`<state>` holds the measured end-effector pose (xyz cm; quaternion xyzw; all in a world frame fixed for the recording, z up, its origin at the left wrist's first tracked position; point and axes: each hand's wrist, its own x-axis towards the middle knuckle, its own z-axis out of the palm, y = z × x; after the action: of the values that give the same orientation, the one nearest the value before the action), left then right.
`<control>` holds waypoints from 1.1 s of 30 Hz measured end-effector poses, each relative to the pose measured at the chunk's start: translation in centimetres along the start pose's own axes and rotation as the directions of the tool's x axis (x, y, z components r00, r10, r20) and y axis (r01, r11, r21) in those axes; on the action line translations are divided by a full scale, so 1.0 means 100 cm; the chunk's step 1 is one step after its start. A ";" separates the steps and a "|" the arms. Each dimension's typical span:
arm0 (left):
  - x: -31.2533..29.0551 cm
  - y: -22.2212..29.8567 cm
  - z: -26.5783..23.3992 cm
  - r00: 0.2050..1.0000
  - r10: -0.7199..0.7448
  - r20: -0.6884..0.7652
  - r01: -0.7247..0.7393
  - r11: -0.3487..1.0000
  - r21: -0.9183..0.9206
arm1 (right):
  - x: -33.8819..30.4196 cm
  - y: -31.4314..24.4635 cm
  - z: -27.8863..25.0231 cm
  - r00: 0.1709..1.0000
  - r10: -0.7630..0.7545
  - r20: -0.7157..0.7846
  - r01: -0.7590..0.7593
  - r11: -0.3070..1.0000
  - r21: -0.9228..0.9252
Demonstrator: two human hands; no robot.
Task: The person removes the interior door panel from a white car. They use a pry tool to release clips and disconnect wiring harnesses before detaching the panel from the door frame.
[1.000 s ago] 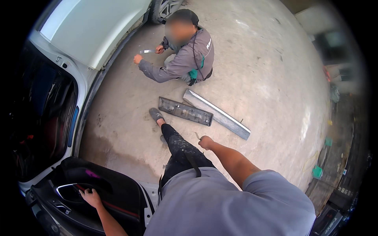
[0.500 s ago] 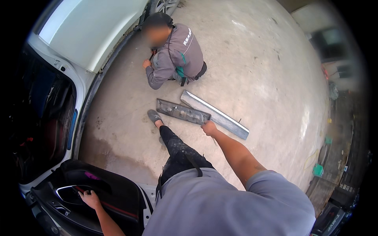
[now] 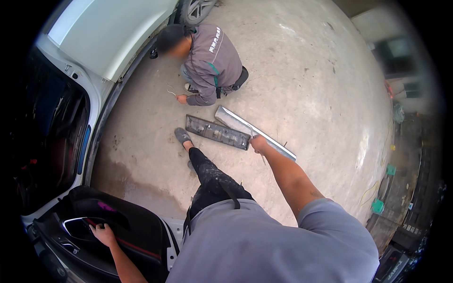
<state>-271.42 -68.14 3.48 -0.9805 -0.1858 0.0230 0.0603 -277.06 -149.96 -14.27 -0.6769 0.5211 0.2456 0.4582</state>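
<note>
My right hand [image 3: 257, 144] is closed round a thin metal tool [image 3: 264, 159], whose ends stick out above and below the fist; its exact kind is not clear. Beyond that hand, on the floor, lie a dark ribbed trim panel [image 3: 217, 132] and a longer grey panel with a bright edge strip [image 3: 264, 135], partly covered by the hand. At lower left, my left hand [image 3: 103, 234] curls its fingers over the silver-rimmed grip [image 3: 75, 227] of the open car door [image 3: 134, 231].
A co-worker [image 3: 212, 61] crouches ahead by the car's sill [image 3: 111, 108], holding a thin pale bent piece [image 3: 171, 90] in one hand. A wheel [image 3: 196, 10] shows at the top. Green boxes [image 3: 377, 206] and shelving line the right side.
My right hand with the tool has shifted slightly right and up, off the dark panel's end. The co-worker has leaned left and reached a hand down toward the floor.
</note>
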 end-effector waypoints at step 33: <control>0.004 0.001 -0.001 1.000 0.023 0.009 -0.024 0.999 0.037 | 0.071 -0.125 -0.064 0.999 -0.045 0.018 0.043 0.996 0.076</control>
<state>-270.98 -68.13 3.60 -0.9812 -0.1741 0.0313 0.0776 -263.93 -158.50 -12.54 -0.6679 0.5104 0.2222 0.4940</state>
